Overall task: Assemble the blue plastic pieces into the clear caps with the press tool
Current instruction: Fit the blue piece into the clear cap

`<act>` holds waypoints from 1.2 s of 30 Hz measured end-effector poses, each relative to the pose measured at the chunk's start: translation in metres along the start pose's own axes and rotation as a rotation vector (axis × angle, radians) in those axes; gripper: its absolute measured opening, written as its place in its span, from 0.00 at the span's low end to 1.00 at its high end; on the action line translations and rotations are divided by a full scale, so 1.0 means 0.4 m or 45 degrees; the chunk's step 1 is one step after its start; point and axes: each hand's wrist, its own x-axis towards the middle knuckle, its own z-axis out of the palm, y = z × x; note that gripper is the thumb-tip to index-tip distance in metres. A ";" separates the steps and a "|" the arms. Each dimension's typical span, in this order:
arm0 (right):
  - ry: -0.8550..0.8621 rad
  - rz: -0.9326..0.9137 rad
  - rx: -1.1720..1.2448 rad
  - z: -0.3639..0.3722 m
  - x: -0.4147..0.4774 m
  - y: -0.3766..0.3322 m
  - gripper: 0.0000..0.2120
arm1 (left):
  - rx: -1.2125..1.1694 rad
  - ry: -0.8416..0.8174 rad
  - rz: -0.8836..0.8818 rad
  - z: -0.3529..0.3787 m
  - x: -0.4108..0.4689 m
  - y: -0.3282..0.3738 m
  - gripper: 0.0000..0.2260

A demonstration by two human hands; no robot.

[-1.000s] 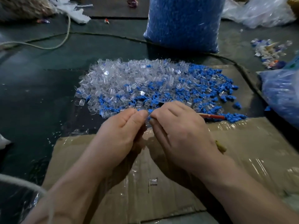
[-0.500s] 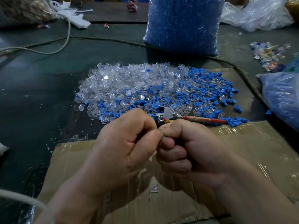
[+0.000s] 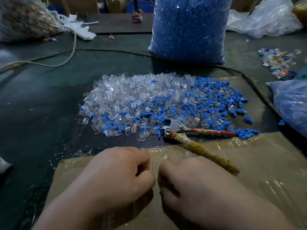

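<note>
The press tool (image 3: 176,128) lies at one o'clock from the right hand (image 3: 191,183), the nearer one, its handles running toward three and four o'clock, with clear caps (image 3: 119,100) and blue pieces (image 3: 207,97) heaped at twelve; both that hand and the left hand (image 3: 116,176) are curled, and I cannot tell what they hold.

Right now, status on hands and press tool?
Both curled, left hand and right hand, close together over cardboard; contents hidden. Unheld press tool at pile near edge. Nothing blocking it.
</note>
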 end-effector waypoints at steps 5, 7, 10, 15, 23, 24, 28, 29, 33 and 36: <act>0.294 0.125 0.296 -0.031 0.017 0.004 0.06 | -0.124 0.002 -0.029 -0.013 -0.003 0.014 0.16; 0.356 0.094 0.395 -0.027 0.023 -0.014 0.07 | -0.500 0.089 -0.084 -0.022 -0.002 0.020 0.15; 0.423 0.037 0.491 -0.010 0.032 -0.034 0.08 | -0.771 0.137 -0.120 -0.015 0.002 0.019 0.14; 0.489 0.035 0.531 0.003 0.039 -0.032 0.08 | -1.119 0.172 -0.243 0.013 0.018 0.014 0.10; 0.595 0.081 0.390 0.011 0.050 -0.027 0.07 | -1.246 0.429 -0.354 0.043 0.031 0.023 0.09; 0.639 0.096 0.309 0.004 0.046 -0.020 0.07 | -1.261 0.493 -0.368 0.044 0.033 0.025 0.06; 0.785 0.493 0.076 -0.067 0.041 0.079 0.17 | -1.530 0.561 -0.458 0.039 0.032 0.029 0.09; 0.722 0.679 -0.009 -0.089 0.043 0.116 0.22 | -1.564 0.547 -0.462 0.035 0.032 0.031 0.10; 0.269 1.064 -0.295 -0.150 0.068 0.233 0.38 | -1.633 0.516 -0.450 0.030 0.036 0.037 0.09; 0.066 1.023 -0.309 -0.162 0.112 0.259 0.41 | -1.593 0.482 -0.435 0.035 0.038 0.034 0.09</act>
